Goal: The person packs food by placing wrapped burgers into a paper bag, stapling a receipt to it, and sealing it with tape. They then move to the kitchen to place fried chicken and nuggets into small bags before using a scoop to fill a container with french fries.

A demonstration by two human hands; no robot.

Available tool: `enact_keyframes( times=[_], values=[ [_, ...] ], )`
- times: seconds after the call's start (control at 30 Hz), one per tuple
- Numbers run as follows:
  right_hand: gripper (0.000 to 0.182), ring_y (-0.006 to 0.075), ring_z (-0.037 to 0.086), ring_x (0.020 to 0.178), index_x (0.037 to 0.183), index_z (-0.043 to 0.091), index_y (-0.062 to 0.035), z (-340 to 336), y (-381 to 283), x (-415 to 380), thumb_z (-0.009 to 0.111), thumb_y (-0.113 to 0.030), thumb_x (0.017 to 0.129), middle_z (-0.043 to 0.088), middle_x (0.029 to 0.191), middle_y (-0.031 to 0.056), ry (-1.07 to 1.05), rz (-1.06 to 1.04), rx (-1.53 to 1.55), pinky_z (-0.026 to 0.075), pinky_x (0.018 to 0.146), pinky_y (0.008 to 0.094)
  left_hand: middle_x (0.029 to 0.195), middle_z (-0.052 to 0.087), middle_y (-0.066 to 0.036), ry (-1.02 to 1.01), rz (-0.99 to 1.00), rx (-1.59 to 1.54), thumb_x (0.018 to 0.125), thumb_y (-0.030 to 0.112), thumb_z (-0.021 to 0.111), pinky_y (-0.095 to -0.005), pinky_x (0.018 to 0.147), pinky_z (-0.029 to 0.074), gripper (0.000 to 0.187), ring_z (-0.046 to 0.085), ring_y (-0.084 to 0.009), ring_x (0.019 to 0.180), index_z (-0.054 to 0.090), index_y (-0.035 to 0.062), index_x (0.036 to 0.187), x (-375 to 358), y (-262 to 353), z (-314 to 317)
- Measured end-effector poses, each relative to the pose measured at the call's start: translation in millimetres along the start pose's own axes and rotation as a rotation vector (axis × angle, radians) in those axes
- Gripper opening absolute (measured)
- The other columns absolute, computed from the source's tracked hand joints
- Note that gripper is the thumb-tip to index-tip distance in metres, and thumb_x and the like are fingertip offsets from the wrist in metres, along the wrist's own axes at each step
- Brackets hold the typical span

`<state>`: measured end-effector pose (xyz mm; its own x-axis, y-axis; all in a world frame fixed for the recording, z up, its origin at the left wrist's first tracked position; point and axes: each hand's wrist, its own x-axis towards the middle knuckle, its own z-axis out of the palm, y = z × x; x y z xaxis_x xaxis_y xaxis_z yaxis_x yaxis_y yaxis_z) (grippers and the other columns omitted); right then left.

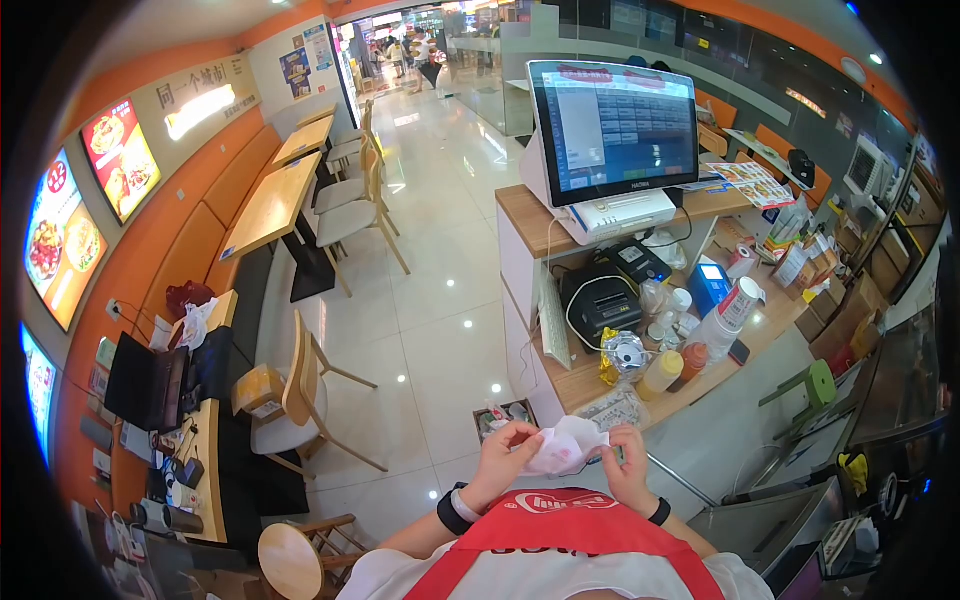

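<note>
My left hand is closed on the left side of a small white paper bag with faint pink print. On its right edge my right hand pinches the same bag between thumb and fingers. The bag hangs between both hands, just above the red apron. What it contains, if anything, cannot be made out. Just beyond the hands, a clear plastic bag lies at the counter's near edge.
A wooden counter ahead bears a monitor, a black printer, sauce bottles and stacked cups. Chairs and tables stand left, a green stool right. People are far off.
</note>
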<state>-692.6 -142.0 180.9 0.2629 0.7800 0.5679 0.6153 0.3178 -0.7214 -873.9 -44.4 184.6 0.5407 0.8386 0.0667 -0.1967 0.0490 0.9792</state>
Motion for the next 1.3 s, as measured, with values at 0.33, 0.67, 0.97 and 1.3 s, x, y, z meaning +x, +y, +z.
enact_keyframes(
  times=[0.33, 0.67, 0.97, 1.3],
  values=[
    [0.014, 0.0279, 0.050, 0.083, 0.078, 0.046, -0.0035, 1, -9, 0, 0.055, 0.002, 0.069, 0.051, 0.080, 0.0101, 0.069, 0.021, 0.025, 0.036, 0.082, 0.0386, 0.070, 0.054, 0.001, -0.008, 0.000, -0.014, 0.081, 0.004, 0.053, -0.0177, 0.054, 0.038, 0.004, 0.047, -0.0039, 0.062, 0.053, 0.0013, 0.084, -2, -6, -1],
    [0.014, 0.0282, 0.051, 0.084, 0.076, 0.045, -0.0037, -4, -8, -1, 0.055, 0.003, 0.068, 0.055, 0.087, 0.0112, 0.093, 0.003, 0.009, 0.038, 0.078, 0.0366, 0.072, 0.055, 0.000, -0.009, -0.050, -0.021, 0.081, 0.003, 0.052, -0.0182, 0.057, 0.039, 0.003, 0.048, -0.0043, 0.065, 0.053, 0.0012, 0.084, -4, -5, 4],
    [0.014, 0.0267, 0.051, 0.081, 0.075, 0.046, -0.0031, -8, -3, -8, 0.056, 0.003, 0.067, 0.054, 0.082, 0.0108, 0.092, 0.043, 0.038, 0.039, 0.076, 0.0350, 0.071, 0.055, 0.000, -0.011, -0.037, -0.017, 0.081, 0.002, 0.052, -0.0183, 0.056, 0.039, 0.004, 0.048, -0.0044, 0.063, 0.053, 0.0008, 0.084, -7, -4, 10],
    [0.013, 0.0220, 0.050, 0.075, 0.076, 0.047, -0.0025, -20, 1, -15, 0.056, 0.004, 0.069, 0.050, 0.080, 0.0107, 0.126, 0.088, 0.007, 0.039, 0.069, 0.0288, 0.083, 0.056, -0.002, -0.018, -0.029, 0.005, 0.078, 0.008, 0.058, -0.0216, 0.070, 0.041, 0.009, 0.051, -0.0082, 0.078, 0.054, 0.0021, 0.084, -10, -2, 27]
  ],
)
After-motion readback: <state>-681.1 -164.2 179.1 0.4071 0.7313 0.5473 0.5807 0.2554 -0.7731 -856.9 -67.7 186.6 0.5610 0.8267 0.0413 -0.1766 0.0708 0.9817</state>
